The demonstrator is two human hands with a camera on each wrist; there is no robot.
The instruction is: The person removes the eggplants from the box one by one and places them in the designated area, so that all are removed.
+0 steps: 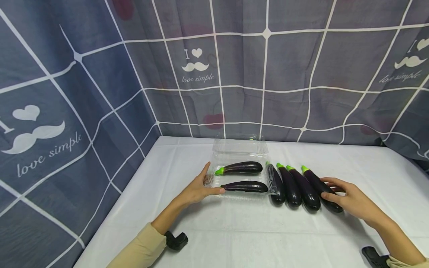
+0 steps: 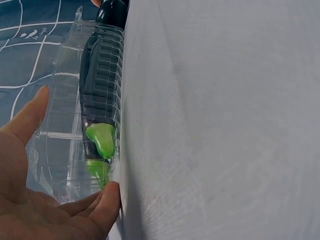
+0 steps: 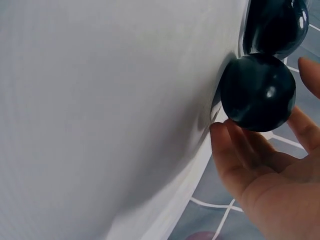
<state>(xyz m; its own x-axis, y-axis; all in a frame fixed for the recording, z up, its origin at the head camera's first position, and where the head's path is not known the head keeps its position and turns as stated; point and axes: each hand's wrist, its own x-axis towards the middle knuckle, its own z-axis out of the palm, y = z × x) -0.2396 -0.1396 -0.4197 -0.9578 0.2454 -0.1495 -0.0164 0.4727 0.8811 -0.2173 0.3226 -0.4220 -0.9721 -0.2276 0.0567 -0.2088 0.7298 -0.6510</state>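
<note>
My left hand (image 1: 197, 190) grips the left end of a clear plastic box (image 1: 241, 148), its thumb at the front corner and its fingers at the back. The box's hinged lid stands open at the back. Inside lie two dark eggplants, a rear one (image 1: 242, 168) with its green stem toward the left and a front one (image 1: 246, 186). On the right, my right hand (image 1: 355, 199) grips the outermost eggplant (image 1: 315, 182), thumb on the near side and fingers on the far side. The right wrist view shows that eggplant's round end (image 3: 257, 92) between the fingers.
Three more eggplants lie side by side between the box and the held one: a left one (image 1: 276, 188), a middle one (image 1: 291, 188) and a right one (image 1: 305, 190). A white cloth (image 1: 234, 238) covers the table. Grey checked curtains (image 1: 241, 74) hang behind and at the left.
</note>
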